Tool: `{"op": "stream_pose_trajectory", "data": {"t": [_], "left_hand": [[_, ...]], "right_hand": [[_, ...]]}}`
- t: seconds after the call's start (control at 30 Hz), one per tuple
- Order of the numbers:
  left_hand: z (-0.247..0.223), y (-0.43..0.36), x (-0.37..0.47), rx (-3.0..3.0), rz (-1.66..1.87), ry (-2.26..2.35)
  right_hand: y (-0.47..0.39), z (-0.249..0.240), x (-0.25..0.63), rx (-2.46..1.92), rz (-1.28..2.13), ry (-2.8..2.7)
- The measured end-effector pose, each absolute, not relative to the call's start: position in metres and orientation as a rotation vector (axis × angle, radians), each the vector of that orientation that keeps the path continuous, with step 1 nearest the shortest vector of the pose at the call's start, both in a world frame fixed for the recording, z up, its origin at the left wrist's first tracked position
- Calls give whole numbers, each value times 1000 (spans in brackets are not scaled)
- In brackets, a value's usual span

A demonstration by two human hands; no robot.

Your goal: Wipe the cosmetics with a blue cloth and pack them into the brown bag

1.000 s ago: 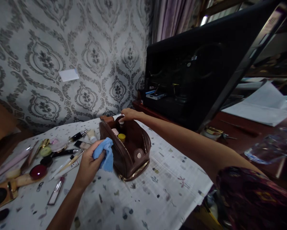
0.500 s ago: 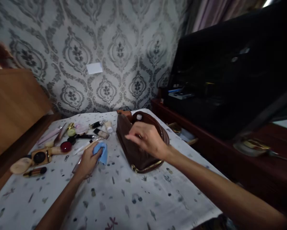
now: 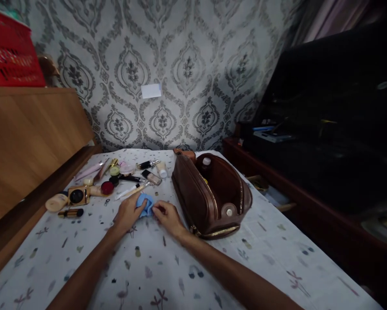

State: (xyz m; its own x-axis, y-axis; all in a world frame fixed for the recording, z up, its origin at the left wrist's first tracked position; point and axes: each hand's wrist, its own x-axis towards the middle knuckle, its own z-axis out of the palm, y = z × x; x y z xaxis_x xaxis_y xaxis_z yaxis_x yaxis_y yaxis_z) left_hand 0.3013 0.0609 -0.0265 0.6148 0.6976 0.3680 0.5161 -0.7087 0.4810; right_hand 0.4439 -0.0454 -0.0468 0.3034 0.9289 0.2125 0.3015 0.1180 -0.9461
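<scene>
Printed tablecloth (image 3: pixel 213 267), brown pouch (image 3: pixel 213 196) unzipped, cosmetics (image 3: pixel 109 183) scattered left. Blue cloth (image 3: pixel 145 206) on table, pinched between left hand (image 3: pixel 127 213) and right hand (image 3: pixel 167 215). Step judged: regripping cloth; next calls for firm bunching.

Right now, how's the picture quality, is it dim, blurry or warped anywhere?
Head view: dim overall, with the right side around the black case nearly lost in shadow; the printed tablecloth is the brightest area; the right hand looks slightly smeared beside the blue cloth; the wide lens bends the wooden board at the left edge.
</scene>
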Motion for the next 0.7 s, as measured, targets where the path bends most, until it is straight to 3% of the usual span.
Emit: {"op": "stream_pose_trajectory", "data": {"t": [0.4,0.7], "left_hand": [[12,147,344,2666,781,1393],[6,214,419,2820,286,1410]], "right_hand": [[-47,-56,441,-1425,725,-1176],[-48,-54,440,-1465,684,-1204]]}}
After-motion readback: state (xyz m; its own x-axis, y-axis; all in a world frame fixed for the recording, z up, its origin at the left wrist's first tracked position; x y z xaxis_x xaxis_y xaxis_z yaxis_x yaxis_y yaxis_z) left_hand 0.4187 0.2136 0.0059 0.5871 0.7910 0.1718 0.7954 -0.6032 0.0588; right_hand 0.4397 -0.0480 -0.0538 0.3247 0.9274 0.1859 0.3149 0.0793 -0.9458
